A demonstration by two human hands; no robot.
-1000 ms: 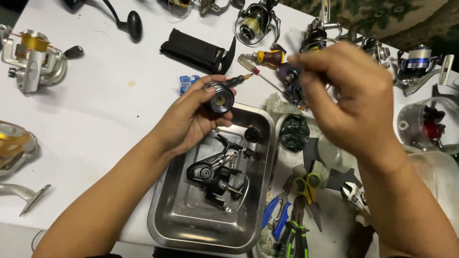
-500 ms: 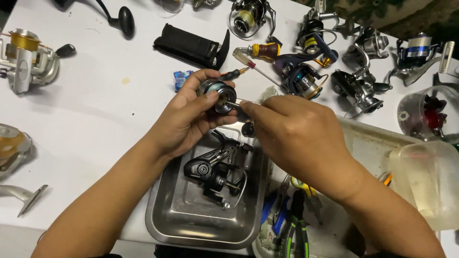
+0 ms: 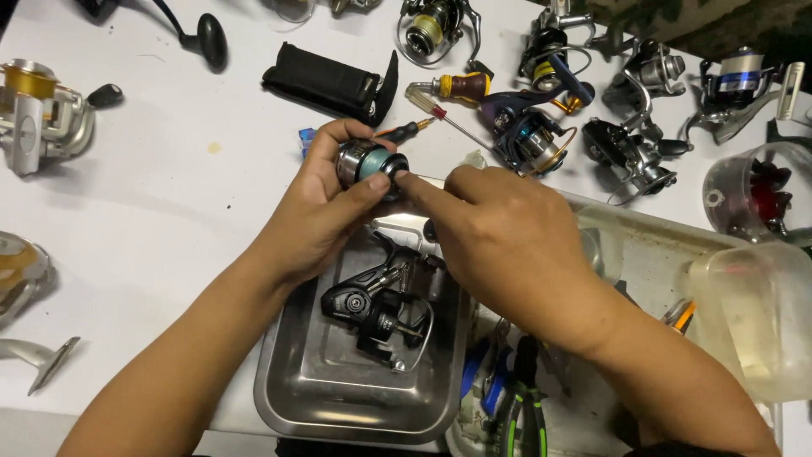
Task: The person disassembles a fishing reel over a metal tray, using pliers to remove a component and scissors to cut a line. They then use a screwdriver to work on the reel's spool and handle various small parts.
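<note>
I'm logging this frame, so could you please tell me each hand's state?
Left hand: closed around the reel spool.
Right hand: fingertips touching the spool's end; grip unclear.

A white table point(image 3: 169, 203) fills nearly the whole frame, its surface smooth with a few faint stains and scuffs towards the upper left. Light falls evenly from above, giving soft, short shadows. In the upper right corner, beyond the table's edge, lies a dark green, mottled patch point(image 3: 719, 21).
</note>
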